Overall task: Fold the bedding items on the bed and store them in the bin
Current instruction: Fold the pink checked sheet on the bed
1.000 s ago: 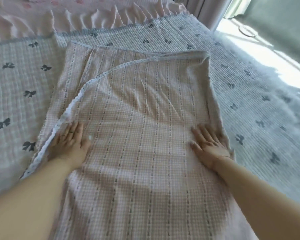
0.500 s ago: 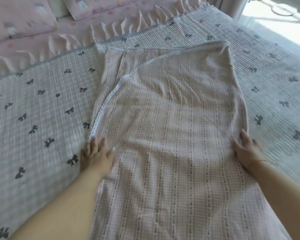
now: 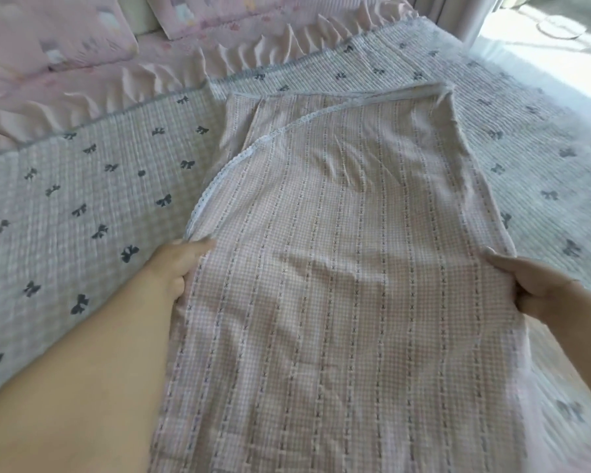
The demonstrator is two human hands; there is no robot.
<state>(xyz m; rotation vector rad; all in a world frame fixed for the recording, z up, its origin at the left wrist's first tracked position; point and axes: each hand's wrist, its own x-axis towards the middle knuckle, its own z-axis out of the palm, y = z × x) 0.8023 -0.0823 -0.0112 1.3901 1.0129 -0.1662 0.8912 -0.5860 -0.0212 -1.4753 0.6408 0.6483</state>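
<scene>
A pink checked sheet (image 3: 338,268) with striped embroidery and a white lace edge lies folded lengthwise down the middle of the bed. My left hand (image 3: 174,268) grips its left edge, just below where the lace trim ends. Across from it, my right hand (image 3: 533,285) pinches the right edge, fingers curled around the fabric. The sheet is lifted slightly between both hands. No bin is in view.
Under the sheet spreads a pale quilted bedspread (image 3: 82,206) printed with dark bows. Pink pillows (image 3: 48,35) and a pink ruffled cover (image 3: 171,73) lie at the head of the bed. A sunlit floor (image 3: 560,46) and curtain show at the top right.
Both hands went from lying flat on the sheet to sliding outward and closing on its side edges. The view has shifted left and toward the pillows.
</scene>
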